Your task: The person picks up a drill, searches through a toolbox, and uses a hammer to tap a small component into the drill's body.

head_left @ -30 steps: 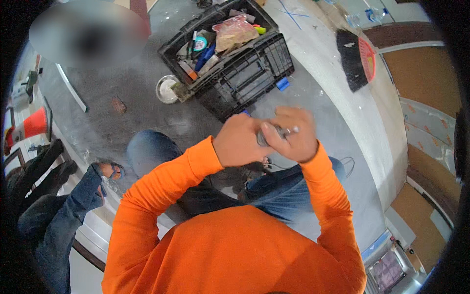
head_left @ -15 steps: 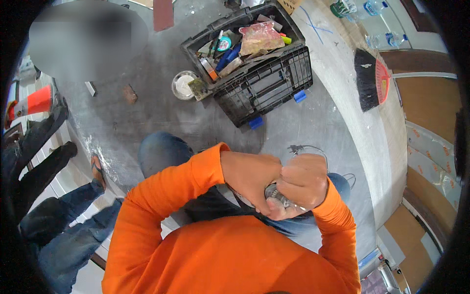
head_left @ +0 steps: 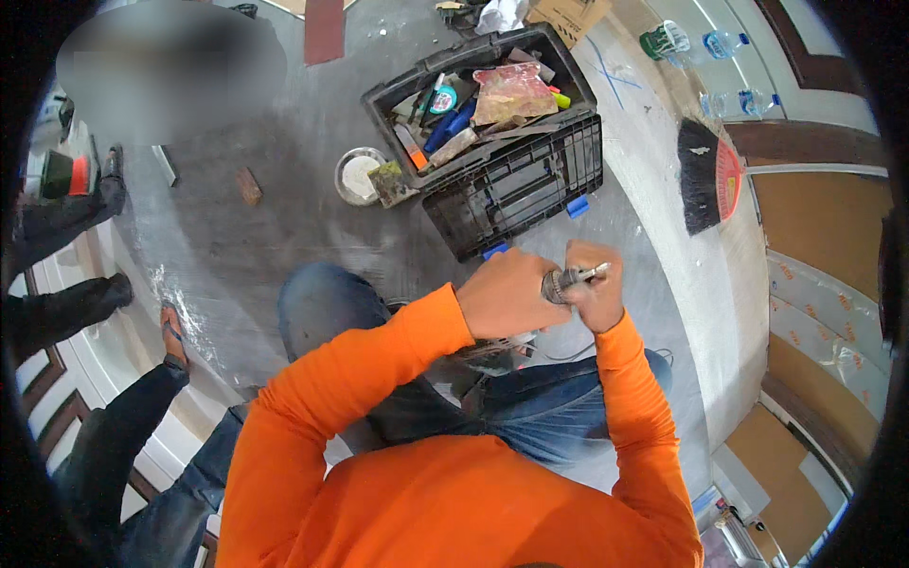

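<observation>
- Drill chuck [head_left: 560,286], grey and ribbed, is held up between the two hands, above the crossed legs in blue jeans [head_left: 327,303] and near the toolbox lid
- Slim metal bit [head_left: 597,271] projects from the chuck toward the right, across the near face of the right hand
- Left hand [head_left: 507,295] is closed around the rear of the chuck, its finger ends hidden
- Right hand [head_left: 598,298] is curled just beside the chuck's front end; I cannot tell whether its fingers grip anything
- Grey cable [head_left: 573,356] curves over the lap below the hands
- Black toolbox [head_left: 426,69] stands open beyond the hands, its lid [head_left: 525,189] folded down toward the person, with blue latches [head_left: 578,206]
- Plastic bag [head_left: 514,93] lies among tools in the toolbox
- Round metal bowl [head_left: 343,180] of white material sits just left of the toolbox
- Black-bristled broom [head_left: 699,180] lies well to the right, with clear plastic bottles [head_left: 724,44] beyond it
</observation>
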{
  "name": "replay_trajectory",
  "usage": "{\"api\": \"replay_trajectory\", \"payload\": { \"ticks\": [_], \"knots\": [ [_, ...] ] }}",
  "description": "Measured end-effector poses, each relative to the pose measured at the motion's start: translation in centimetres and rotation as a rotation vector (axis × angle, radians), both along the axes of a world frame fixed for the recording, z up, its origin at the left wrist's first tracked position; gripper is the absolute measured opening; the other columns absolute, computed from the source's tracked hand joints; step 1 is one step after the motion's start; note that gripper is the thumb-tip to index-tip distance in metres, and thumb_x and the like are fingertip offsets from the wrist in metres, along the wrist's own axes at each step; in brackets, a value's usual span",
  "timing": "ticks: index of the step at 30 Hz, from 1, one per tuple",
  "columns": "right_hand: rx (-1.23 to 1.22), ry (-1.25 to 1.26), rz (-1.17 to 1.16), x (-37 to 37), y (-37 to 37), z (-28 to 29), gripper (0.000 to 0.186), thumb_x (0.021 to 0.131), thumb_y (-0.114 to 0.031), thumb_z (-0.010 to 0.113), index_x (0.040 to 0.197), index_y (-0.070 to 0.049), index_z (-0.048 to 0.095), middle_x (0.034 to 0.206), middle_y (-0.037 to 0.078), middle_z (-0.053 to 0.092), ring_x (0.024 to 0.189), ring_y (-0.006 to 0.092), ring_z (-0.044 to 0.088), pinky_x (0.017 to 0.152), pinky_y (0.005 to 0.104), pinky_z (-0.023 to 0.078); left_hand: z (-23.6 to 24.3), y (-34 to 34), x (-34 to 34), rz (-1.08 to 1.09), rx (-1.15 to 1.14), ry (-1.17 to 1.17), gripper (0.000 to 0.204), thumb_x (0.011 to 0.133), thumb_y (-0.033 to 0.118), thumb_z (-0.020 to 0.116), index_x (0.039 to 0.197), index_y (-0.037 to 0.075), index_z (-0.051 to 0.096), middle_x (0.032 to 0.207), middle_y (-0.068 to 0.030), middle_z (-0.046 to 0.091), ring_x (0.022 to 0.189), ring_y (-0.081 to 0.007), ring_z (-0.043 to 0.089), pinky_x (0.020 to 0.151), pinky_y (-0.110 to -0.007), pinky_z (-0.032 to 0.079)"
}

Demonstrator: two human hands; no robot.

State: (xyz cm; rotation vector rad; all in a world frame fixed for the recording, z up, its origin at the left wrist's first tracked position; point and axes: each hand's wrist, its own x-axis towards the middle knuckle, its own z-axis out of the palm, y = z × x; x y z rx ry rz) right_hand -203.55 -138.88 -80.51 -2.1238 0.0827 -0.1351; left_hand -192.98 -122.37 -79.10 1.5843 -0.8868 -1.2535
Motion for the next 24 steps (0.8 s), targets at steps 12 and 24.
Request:
{"api": "replay_trajectory", "payload": {
  "ticks": [12, 24],
  "knots": [
    [-0.375, 0.076, -0.155, 9.4, -3.9, -10.4, 0.022, 0.095, -0.025, 0.066, 0.097, -0.003, 0.068, 0.090, 0.014, 0.067, 0.083, 0.0277, 0.064, 0.077, 0.0372, 0.050, 3.8, 0.7, 2.5, -0.064, -0.350, 0.082, 0.027, 0.073, 0.030, 0.071, 0.076, 0.003, 0.068, 0.067, -0.0188, 0.066, 0.067, -0.0388, 0.065, 0.065, -0.046, 0.051],
    [-1.117, 0.270, 0.036, 22.5, -4.1, -20.8, 0.050, 0.080, -0.046, 0.074, 0.122, -0.021, 0.065, 0.151, 0.011, 0.042, 0.135, 0.0406, 0.042, 0.102, 0.0605, 0.042, 4.7, 3.9, 3.6, -0.219, -0.330, 0.111, 0.029, 0.077, 0.035, 0.068, 0.073, 0.007, 0.067, 0.066, -0.0150, 0.065, 0.066, -0.0377, 0.064, 0.062, -0.047, 0.048]
  ]
}}
